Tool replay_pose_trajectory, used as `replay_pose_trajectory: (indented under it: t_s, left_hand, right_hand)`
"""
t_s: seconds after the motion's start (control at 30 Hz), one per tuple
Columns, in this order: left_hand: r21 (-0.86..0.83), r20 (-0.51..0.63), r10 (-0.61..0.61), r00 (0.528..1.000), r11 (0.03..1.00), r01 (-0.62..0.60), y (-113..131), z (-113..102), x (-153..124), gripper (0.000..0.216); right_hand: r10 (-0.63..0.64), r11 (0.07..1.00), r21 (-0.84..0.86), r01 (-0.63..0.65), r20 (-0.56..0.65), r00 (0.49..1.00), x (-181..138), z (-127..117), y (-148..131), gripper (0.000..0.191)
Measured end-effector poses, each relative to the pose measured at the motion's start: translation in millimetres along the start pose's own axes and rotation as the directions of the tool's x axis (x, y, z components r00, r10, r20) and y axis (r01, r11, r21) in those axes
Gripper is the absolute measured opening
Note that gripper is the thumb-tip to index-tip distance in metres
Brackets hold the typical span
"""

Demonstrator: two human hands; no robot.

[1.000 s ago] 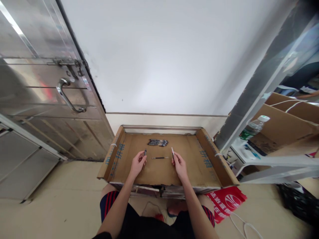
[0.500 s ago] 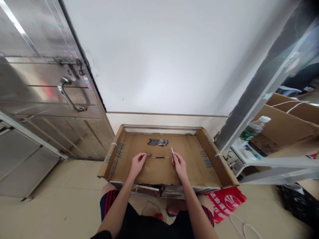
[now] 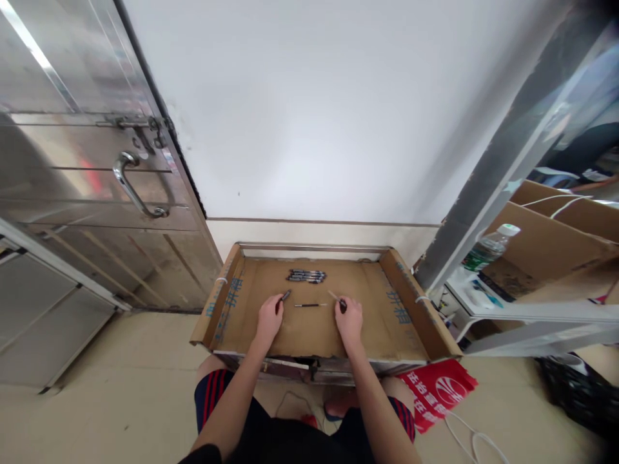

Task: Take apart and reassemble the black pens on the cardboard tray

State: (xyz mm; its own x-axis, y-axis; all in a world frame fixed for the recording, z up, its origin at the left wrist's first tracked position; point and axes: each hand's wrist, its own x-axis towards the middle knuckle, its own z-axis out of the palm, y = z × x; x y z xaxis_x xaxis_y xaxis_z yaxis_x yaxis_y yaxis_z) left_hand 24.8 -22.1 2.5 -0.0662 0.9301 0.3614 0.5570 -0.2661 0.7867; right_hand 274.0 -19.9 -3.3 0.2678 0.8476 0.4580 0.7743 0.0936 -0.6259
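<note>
My left hand (image 3: 269, 316) is closed on a short dark pen part (image 3: 285, 296), perhaps a cap, which sticks out past the fingertips. A pen barrel (image 3: 333, 295), clear at its far end, is pinched in my right hand (image 3: 349, 316) and points toward the upper left. Between the two hands a thin pen refill (image 3: 309, 305) lies flat on the cardboard, touched by neither. Just beyond it, several dark pens (image 3: 306, 276) lie side by side in a row.
A cardboard-lined tray (image 3: 367, 335) with raised sides forms the work surface against a white wall (image 3: 309, 129). Left stands a metal door (image 3: 97, 187). Right, a shelf (image 3: 512, 312) holds a plastic bottle (image 3: 491, 248) and a cardboard box (image 3: 556, 245). A red banner (image 3: 442, 390) hangs near my knee.
The pen barrel in my right hand has tilted from nearly upright to slanting leftward. In my left hand the dark part has turned to point more upward. The refill and pens stay put.
</note>
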Motion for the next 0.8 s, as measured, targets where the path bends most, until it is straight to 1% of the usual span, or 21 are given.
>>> replay_pose_trajectory:
  t_s: [0.1, 0.17, 0.27, 0.33, 0.37, 0.4, 0.43, 0.47, 0.5, 0.53, 0.57, 0.6, 0.63, 0.67, 0.7, 0.73, 0.77, 0.8]
  left_hand:
    - [0.134, 0.031, -0.008, 0.999, 0.991, 0.003, -1, 4, 5, 0.032]
    - [0.251, 0.058, -0.015, 0.998, 0.968, 0.000, -1, 6, 10, 0.036]
    - [0.392, 0.092, -0.044, 0.995, 0.920, 0.005, 2, 8, 16, 0.041]
    - [0.458, 0.110, -0.071, 0.991, 0.889, 0.012, 5, 8, 19, 0.043]
    - [0.485, 0.119, -0.080, 0.990, 0.874, 0.013, 6, 8, 20, 0.043]
    - [0.509, 0.126, -0.087, 0.988, 0.861, 0.011, 7, 9, 22, 0.044]
    - [0.530, 0.128, -0.092, 0.988, 0.848, 0.011, 8, 9, 23, 0.044]
    - [0.550, 0.125, -0.098, 0.987, 0.835, 0.013, 9, 10, 25, 0.044]
    - [0.568, 0.121, -0.105, 0.987, 0.823, 0.018, 9, 10, 27, 0.043]
    - [0.582, 0.114, -0.111, 0.987, 0.813, 0.024, 10, 11, 28, 0.042]
    - [0.594, 0.106, -0.116, 0.988, 0.804, 0.031, 10, 12, 30, 0.040]
    - [0.603, 0.099, -0.117, 0.988, 0.797, 0.034, 11, 12, 31, 0.037]
    - [0.608, 0.095, -0.114, 0.989, 0.794, 0.033, 11, 13, 32, 0.035]
    - [0.610, 0.093, -0.109, 0.990, 0.792, 0.030, 11, 13, 33, 0.033]
    - [0.611, 0.090, -0.102, 0.991, 0.791, 0.025, 12, 13, 33, 0.032]
    - [0.611, 0.090, -0.095, 0.991, 0.791, 0.020, 12, 14, 34, 0.031]
    - [0.612, 0.089, -0.093, 0.992, 0.791, 0.020, 12, 14, 34, 0.031]
    - [0.610, 0.090, -0.093, 0.992, 0.792, 0.019, 12, 14, 34, 0.030]
  right_hand:
    - [-0.030, 0.995, -0.097, 0.028, -0.015, 0.999, 1, 2, 1, 0.028]
    - [-0.031, 0.993, -0.116, 0.028, -0.022, 0.999, 0, -1, -1, 0.030]
    - [-0.021, 0.999, -0.048, 0.019, -0.046, 0.999, -2, -13, -15, 0.032]
    - [-0.009, 0.997, 0.074, 0.014, -0.058, 0.998, -11, -26, -35, 0.030]
    - [-0.016, 0.986, 0.167, 0.020, -0.026, 1.000, -19, -32, -48, 0.029]
    - [-0.035, 0.963, 0.268, 0.022, 0.044, 0.998, -30, -36, -63, 0.027]
    - [-0.059, 0.927, 0.375, -0.002, 0.152, 0.987, -44, -39, -78, 0.025]
    - [-0.099, 0.878, 0.475, -0.065, 0.313, 0.945, -61, -39, -94, 0.022]
    - [-0.139, 0.825, 0.538, -0.173, 0.490, 0.861, -81, -37, -109, 0.022]
    - [-0.182, 0.768, 0.559, -0.314, 0.660, 0.729, -102, -32, -122, 0.021]
    - [-0.242, 0.700, 0.527, -0.482, 0.810, 0.535, -122, -25, -133, 0.019]
    - [-0.324, 0.613, 0.433, -0.661, 0.901, 0.289, -142, -17, -141, 0.017]
    - [-0.363, 0.512, 0.289, -0.809, 0.926, 0.102, -159, -7, -148, 0.018]
    - [-0.370, 0.392, 0.172, -0.904, 0.929, 0.016, -173, 2, -153, 0.020]
    - [-0.383, 0.283, 0.055, -0.958, 0.922, -0.060, -183, 9, -157, 0.023]
    - [-0.419, 0.200, -0.069, -0.977, 0.896, -0.149, -190, 15, -160, 0.030]
    - [-0.415, 0.131, -0.151, -0.980, 0.889, -0.192, -194, 19, -163, 0.034]
    - [-0.432, 0.063, -0.189, -0.980, 0.880, -0.198, -195, 21, -167, 0.037]
